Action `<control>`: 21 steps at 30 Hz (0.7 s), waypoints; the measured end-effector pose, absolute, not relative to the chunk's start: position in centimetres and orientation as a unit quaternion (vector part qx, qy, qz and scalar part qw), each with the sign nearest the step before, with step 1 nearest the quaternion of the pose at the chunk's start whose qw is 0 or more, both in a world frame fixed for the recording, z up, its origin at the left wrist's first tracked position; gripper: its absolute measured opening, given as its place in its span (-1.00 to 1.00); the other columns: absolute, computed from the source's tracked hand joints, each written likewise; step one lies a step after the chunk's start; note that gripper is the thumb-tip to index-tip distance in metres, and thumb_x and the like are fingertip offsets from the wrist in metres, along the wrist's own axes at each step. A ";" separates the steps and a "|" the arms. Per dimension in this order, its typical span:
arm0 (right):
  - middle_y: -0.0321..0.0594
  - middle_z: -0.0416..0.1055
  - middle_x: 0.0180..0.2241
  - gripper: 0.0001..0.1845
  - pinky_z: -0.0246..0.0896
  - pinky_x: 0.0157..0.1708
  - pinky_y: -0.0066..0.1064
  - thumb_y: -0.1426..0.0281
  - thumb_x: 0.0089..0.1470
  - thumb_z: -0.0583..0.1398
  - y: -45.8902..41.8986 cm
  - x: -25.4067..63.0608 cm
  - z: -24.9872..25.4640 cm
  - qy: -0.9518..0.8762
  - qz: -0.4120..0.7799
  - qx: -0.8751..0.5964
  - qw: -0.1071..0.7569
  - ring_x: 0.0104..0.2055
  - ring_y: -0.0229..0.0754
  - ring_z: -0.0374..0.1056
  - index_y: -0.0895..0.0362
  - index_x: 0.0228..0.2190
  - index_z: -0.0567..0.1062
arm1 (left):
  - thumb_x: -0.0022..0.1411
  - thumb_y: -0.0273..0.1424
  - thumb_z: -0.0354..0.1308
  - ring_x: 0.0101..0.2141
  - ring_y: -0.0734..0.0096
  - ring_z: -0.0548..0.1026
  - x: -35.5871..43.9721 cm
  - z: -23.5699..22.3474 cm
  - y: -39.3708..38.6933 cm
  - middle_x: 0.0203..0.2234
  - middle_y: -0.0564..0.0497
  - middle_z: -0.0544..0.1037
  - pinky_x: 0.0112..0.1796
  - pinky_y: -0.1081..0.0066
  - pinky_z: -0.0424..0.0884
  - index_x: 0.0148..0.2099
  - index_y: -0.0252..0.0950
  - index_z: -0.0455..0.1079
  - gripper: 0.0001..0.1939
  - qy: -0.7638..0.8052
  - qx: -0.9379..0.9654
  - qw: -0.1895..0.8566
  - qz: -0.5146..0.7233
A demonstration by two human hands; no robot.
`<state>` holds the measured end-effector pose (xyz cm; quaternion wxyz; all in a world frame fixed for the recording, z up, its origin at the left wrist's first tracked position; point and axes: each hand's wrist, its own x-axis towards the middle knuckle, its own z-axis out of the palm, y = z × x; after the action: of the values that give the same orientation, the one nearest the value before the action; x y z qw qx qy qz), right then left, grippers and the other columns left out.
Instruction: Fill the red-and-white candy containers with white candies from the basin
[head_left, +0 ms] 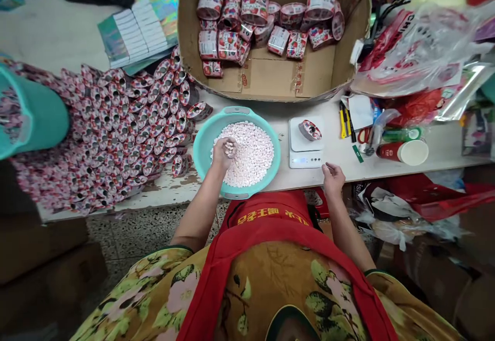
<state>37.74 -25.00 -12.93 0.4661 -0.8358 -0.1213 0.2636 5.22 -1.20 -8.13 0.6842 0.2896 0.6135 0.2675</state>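
Note:
My left hand is over the turquoise basin, its fingers curled around several small pale candies. Loose pinkish-white candies of the same sort fill the basin's bottom. To the right, a white digital scale bears one small printed cup with a dark opening in its top. Beside the scale's lower right corner is my right hand, loosely bent, with its fingertips a little apart and nothing visible in them.
Many similar printed cups crowd the table's left side, near a turquoise bucket. Behind the basin stands a cardboard box with several wrapped packs. Yellow cutters, a red paper cup and plastic bags lie on the right.

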 end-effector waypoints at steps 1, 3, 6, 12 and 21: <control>-0.10 0.55 -0.22 -0.47 0.35 0.00 -0.14 0.06 -0.14 0.32 -25.1 37.9 -13.1 -0.119 0.266 -0.834 0.469 -0.18 -0.12 0.44 0.20 -0.22 0.53 | 0.25 -0.18 0.08 -0.69 0.64 0.13 6.1 -7.5 -0.7 -0.63 0.12 0.27 -0.67 0.54 -0.10 -0.42 -0.25 0.22 -0.71 0.599 0.254 0.709 0.273; -0.09 0.55 -0.22 -0.47 0.35 -0.01 -0.15 0.07 -0.13 0.33 -25.1 38.2 -13.3 -0.110 0.273 -0.828 0.477 -0.17 -0.12 0.44 0.20 -0.21 0.54 | 0.25 -0.12 0.16 -0.72 0.69 0.08 9.2 -6.1 -0.3 -0.67 0.17 0.19 -0.69 0.56 -0.15 -0.44 -0.26 0.18 -0.62 0.572 0.225 0.737 0.281; -0.06 0.55 -0.20 -0.47 0.35 0.00 -0.15 0.08 -0.13 0.34 -25.3 38.8 -13.3 -0.092 0.276 -0.820 0.493 -0.16 -0.12 0.44 0.21 -0.21 0.54 | 0.22 0.08 0.21 -0.73 0.71 0.06 16.9 -4.6 -0.7 -0.69 0.22 0.09 -0.70 0.58 -0.08 -0.47 -0.24 0.09 -0.44 0.527 0.238 0.760 0.297; -0.06 0.54 -0.16 -0.50 0.37 -0.05 -0.18 0.08 -0.05 0.31 -26.2 40.4 -13.1 -0.090 0.269 -0.826 0.488 -0.16 -0.12 0.45 0.19 -0.18 0.53 | 0.15 0.28 0.09 -0.74 0.69 0.10 31.7 -5.2 -2.7 -0.70 0.23 0.08 -0.69 0.54 0.02 -0.47 -0.23 0.07 -0.34 0.530 0.263 0.743 0.313; -0.09 0.52 -0.18 -0.57 0.39 -0.06 -0.17 0.11 0.00 0.29 -28.0 41.9 -14.4 -0.088 0.257 -0.836 0.477 -0.17 -0.12 0.45 0.17 -0.20 0.54 | 0.18 0.24 0.08 -0.60 0.59 0.41 35.4 -7.1 -3.1 -0.66 0.16 0.24 -0.55 0.55 0.23 -0.50 -0.25 0.07 -0.34 0.554 0.305 0.675 0.380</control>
<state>41.92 -28.05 -14.36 0.4775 -0.8356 -0.0879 0.2570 35.38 -3.09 -7.06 0.6754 0.3049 0.5539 0.3796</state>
